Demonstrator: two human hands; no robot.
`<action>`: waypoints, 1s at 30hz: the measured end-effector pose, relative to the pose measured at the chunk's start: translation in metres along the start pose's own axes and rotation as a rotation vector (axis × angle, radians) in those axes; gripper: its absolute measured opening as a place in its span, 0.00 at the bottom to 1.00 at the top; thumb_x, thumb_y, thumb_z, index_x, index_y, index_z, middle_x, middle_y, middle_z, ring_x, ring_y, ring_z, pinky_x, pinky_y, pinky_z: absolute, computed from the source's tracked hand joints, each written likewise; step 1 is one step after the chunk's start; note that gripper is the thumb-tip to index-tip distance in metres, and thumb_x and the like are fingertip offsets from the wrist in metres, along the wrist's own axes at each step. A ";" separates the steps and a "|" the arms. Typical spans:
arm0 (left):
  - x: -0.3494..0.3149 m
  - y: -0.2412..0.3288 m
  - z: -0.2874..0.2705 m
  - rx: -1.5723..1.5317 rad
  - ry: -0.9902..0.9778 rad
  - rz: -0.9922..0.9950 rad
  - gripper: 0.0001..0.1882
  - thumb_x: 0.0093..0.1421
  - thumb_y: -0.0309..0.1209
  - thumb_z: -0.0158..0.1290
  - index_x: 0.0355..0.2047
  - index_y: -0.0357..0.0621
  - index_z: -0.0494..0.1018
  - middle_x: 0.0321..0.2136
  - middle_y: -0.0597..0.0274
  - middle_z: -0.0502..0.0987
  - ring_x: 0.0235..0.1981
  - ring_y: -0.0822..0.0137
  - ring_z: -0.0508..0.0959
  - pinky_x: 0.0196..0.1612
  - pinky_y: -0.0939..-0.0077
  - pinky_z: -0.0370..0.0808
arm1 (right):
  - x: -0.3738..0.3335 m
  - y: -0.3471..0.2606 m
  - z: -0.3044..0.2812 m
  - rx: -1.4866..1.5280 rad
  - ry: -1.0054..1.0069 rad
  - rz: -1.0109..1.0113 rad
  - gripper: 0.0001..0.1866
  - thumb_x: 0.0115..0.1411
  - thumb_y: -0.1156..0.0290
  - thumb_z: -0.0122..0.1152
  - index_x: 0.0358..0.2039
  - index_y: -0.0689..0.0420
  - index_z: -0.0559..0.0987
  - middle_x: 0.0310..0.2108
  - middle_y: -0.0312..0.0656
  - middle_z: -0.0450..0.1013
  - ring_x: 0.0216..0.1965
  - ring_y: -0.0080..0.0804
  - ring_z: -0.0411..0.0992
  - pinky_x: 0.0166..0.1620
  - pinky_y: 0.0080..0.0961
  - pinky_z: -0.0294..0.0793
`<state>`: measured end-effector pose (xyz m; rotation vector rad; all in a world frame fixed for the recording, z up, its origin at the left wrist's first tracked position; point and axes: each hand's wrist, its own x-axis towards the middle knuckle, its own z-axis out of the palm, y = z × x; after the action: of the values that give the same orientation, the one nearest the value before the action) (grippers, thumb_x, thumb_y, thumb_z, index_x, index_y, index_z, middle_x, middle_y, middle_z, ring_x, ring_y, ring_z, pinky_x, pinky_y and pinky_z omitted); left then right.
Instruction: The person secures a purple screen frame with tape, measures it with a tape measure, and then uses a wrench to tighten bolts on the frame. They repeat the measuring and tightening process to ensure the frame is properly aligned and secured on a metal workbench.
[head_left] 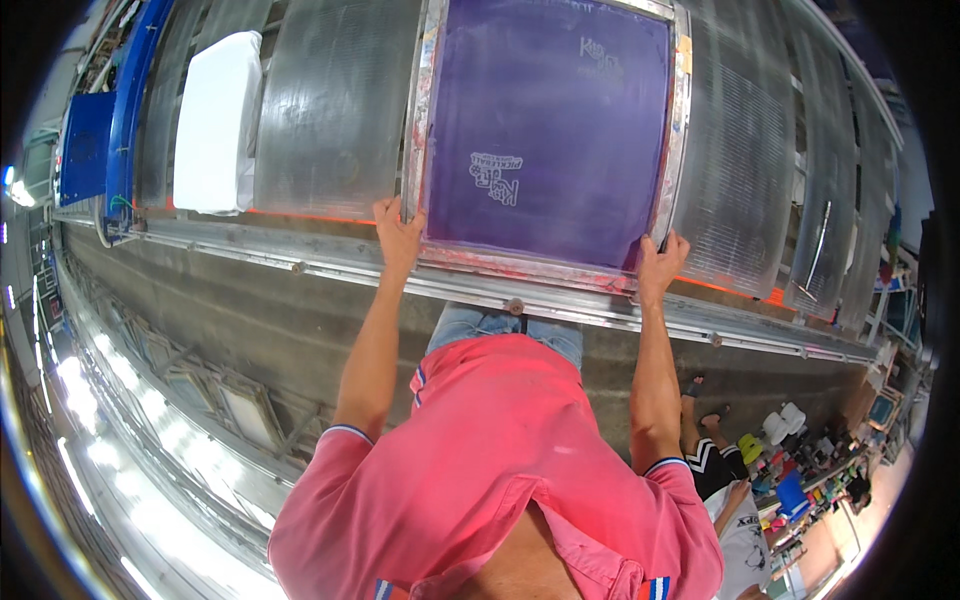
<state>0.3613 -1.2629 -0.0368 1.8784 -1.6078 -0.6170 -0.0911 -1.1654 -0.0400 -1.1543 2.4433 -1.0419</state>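
Note:
A screen printing frame [560,130] with purple mesh and a paint-stained metal rim lies in front of me on the long printing table. Pale lettering designs show in two places on the mesh. My left hand [400,238] is closed round the frame's near left corner. At the near right corner my right hand [662,264] grips the rim the same way. Both arms reach straight forward. What lies under the frame is hidden.
Clear ribbed panels [330,110] cover the table on both sides. A white padded piece [215,125] lies at left, near a blue machine [90,150]. A metal rail [330,268] runs along the near edge. Another person [735,510] is behind at lower right, beside cluttered containers.

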 end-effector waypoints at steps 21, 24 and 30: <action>-0.006 -0.017 0.007 0.164 0.091 0.205 0.24 0.52 0.29 0.62 0.48 0.29 0.72 0.42 0.43 0.75 0.45 0.44 0.72 0.52 0.53 0.68 | -0.026 -0.003 -0.001 -0.234 0.094 -0.079 0.28 0.49 0.67 0.69 0.49 0.68 0.76 0.47 0.53 0.72 0.50 0.53 0.71 0.53 0.42 0.69; -0.001 -0.032 -0.001 0.020 0.087 -0.036 0.26 0.56 0.35 0.62 0.49 0.27 0.72 0.41 0.41 0.77 0.42 0.49 0.76 0.49 0.56 0.71 | -0.024 -0.036 -0.016 -0.045 0.114 -0.099 0.26 0.48 0.71 0.66 0.49 0.67 0.77 0.44 0.52 0.71 0.47 0.49 0.71 0.49 0.38 0.71; 0.059 -0.038 -0.089 -0.245 0.211 -0.484 0.30 0.56 0.52 0.63 0.31 0.28 0.76 0.22 0.57 0.74 0.24 0.63 0.70 0.28 0.62 0.69 | -0.044 -0.192 -0.054 0.347 -0.085 -0.278 0.28 0.52 0.70 0.69 0.54 0.62 0.76 0.49 0.52 0.70 0.50 0.45 0.71 0.52 0.36 0.72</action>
<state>0.4589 -1.3055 0.0027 2.0705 -0.9000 -0.7456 0.0222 -1.1880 0.1286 -1.4040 1.9705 -1.3954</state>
